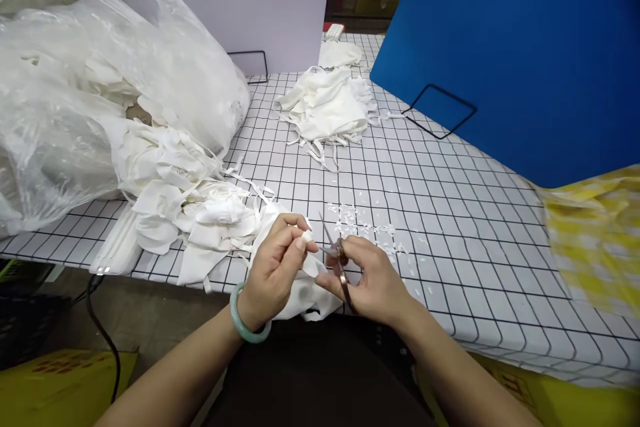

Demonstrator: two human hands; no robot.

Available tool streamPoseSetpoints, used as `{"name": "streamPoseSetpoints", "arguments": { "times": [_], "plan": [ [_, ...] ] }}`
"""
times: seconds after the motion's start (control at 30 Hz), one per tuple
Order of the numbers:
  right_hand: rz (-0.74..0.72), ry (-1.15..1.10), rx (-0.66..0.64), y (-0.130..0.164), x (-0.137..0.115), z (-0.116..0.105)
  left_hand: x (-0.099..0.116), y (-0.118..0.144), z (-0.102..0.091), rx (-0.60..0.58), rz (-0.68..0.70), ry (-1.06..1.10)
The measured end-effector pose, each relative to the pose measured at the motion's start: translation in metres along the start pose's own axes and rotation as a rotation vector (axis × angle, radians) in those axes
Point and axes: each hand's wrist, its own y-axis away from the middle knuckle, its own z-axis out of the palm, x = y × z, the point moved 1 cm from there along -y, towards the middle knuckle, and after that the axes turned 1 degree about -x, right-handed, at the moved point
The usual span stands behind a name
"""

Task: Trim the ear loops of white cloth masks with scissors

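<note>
My left hand [280, 267], with a green bangle [242, 320] at the wrist, pinches an edge of a white cloth piece [305, 297] that hangs over the table's front edge. In my right hand [373, 277] is a pair of scissors [341, 263], its blades parted and pointing away to the upper left, close beside my left fingertips. Small white clippings [360, 220] lie scattered on the grid-patterned tablecloth [435, 213] just beyond the scissors. To the left, more white cloth pieces with thin straps [210, 213] lie in a loose heap.
A big clear plastic bag [165, 60] of white pieces stands at the left. A second white pile [327, 107] lies farther back. A blue board [510, 47] with a black wire stand rises at right, a pale board [235, 0] behind. A white power strip [117, 240] lies near the front edge.
</note>
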Motion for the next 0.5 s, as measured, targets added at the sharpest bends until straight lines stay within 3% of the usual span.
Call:
{"name": "streamPoseSetpoints", "arguments": {
  "times": [0.13, 0.5],
  "plan": [
    [0.014, 0.115, -0.058, 0.0054, -0.0002, -0.0099, 0.0025, 0.0007, 0.0071, -0.024, 0.059, -0.089],
    [0.035, 0.056, -0.110, 0.0091, 0.0021, -0.0119, 0.0031, 0.0022, 0.0111, -0.077, 0.116, -0.149]
  ]
}}
